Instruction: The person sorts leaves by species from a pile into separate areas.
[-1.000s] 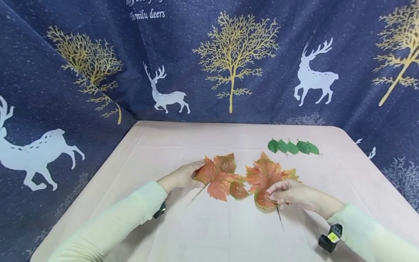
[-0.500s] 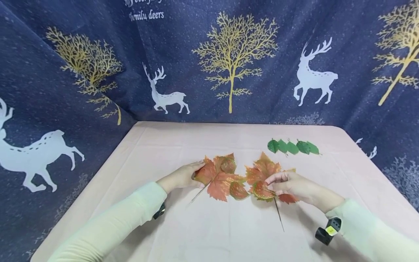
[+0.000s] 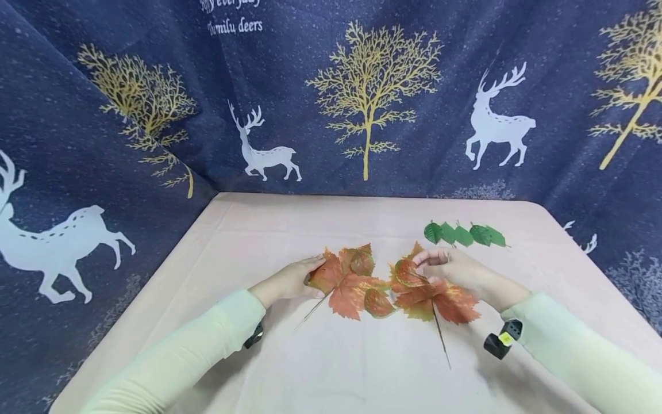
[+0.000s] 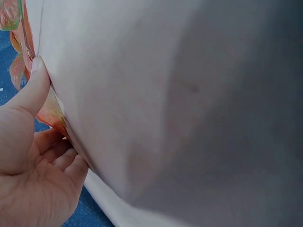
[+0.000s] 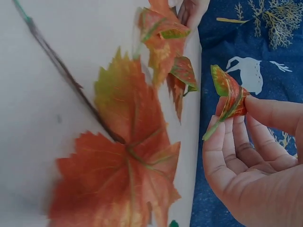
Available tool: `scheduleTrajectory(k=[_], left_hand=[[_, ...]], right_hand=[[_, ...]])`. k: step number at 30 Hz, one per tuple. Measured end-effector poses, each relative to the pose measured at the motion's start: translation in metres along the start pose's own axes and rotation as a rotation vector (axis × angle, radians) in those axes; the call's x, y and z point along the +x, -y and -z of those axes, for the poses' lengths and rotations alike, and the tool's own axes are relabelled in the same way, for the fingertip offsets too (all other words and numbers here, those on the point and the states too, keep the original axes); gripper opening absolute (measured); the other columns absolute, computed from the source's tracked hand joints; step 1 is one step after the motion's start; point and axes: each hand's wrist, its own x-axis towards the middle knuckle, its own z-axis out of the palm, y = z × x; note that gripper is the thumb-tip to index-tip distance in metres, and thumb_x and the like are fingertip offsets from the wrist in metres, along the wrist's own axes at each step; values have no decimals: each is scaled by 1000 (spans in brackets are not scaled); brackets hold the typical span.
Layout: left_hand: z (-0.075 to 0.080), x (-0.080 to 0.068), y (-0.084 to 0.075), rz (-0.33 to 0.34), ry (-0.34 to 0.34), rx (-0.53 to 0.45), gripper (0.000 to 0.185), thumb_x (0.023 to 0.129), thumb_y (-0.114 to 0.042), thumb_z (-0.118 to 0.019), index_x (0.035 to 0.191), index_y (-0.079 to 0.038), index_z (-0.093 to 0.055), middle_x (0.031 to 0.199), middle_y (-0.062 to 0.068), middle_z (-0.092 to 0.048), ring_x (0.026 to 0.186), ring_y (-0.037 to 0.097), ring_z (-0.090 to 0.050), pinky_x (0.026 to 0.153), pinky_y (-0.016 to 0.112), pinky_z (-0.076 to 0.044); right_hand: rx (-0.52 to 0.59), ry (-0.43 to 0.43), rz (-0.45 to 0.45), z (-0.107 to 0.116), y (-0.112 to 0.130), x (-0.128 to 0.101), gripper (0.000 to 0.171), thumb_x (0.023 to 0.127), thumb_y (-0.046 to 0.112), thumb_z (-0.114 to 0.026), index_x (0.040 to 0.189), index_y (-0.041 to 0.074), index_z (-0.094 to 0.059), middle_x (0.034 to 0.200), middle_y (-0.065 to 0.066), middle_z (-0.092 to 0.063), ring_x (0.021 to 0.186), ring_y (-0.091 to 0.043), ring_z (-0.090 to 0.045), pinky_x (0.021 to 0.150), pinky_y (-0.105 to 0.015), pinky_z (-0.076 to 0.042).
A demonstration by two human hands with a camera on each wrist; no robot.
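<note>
At frame centre, the right hand point(image 3: 455, 270) is pinching a small leaf point(image 5: 228, 97) above the right sprig point(image 3: 431, 299); the left hand point(image 3: 289, 280) is gripping the left sprig's point(image 3: 349, 282) edge on the table point(image 3: 331, 368).

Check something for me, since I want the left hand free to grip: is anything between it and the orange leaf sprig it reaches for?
Nothing visible. The left hand already touches the left sprig at its outer edge; the left wrist view shows the thumb pressed on a leaf.
</note>
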Motion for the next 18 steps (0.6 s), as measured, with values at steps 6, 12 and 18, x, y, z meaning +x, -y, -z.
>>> scheduleTrajectory(k=[6,12,18], left_hand=[[0,0,0,-10,-9,-7,83,84,-30,-75,150,-1,-32,158,16,-28,146,34,-26,119,48,-25],[2,-3,-1,9,-11,-3,84,83,-30,-76,150,-2,-33,159,14,-27,146,33,-25,120,47,-24],[1,-4,-2,-5,-9,-2,83,84,-30,-75,149,-1,-33,158,15,-27,146,34,-25,120,48,-24]], right_hand=[[0,-48,-24,3,8,11,27,93,14,-63,115,-1,-60,95,5,-66,87,-8,-61,81,-36,-53],[50,-78,-26,11,11,24,19,95,15,-61,112,5,-60,94,9,-66,89,-8,-61,89,-41,-51],[137,-84,-55,22,6,37,20,98,11,-55,117,6,-57,97,12,-63,92,-3,-60,93,-32,-53]])
